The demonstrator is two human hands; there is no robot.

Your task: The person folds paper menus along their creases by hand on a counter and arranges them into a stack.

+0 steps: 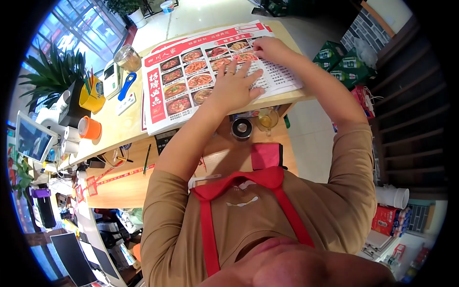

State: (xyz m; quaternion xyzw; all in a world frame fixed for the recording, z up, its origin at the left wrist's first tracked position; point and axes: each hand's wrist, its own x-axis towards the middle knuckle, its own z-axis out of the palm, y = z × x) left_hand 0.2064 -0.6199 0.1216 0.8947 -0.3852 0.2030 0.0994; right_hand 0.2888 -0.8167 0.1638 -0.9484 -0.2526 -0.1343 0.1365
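A large red-and-white menu sheet point(155, 91) with rows of dish photos lies on a stack of similar sheets on the wooden counter. My left hand point(236, 85) rests palm down on its middle, fingers spread. Over the upper right part of the menu, my right hand point(271, 50) is closed with its fingers curled inward. Its fingertips are partly hidden, so what they hold, if anything, cannot be made out. Both hands cover some photos and print.
Left of the menu are a blue-handled tool point(127, 86), a white power strip point(125, 104), a glass jar point(127, 58), a yellow pen holder point(92, 97) and an orange cup point(89, 127). Below the counter's near edge stand a black-rimmed container point(242, 128) and a glass mug point(267, 119). Green boxes point(346, 64) sit right.
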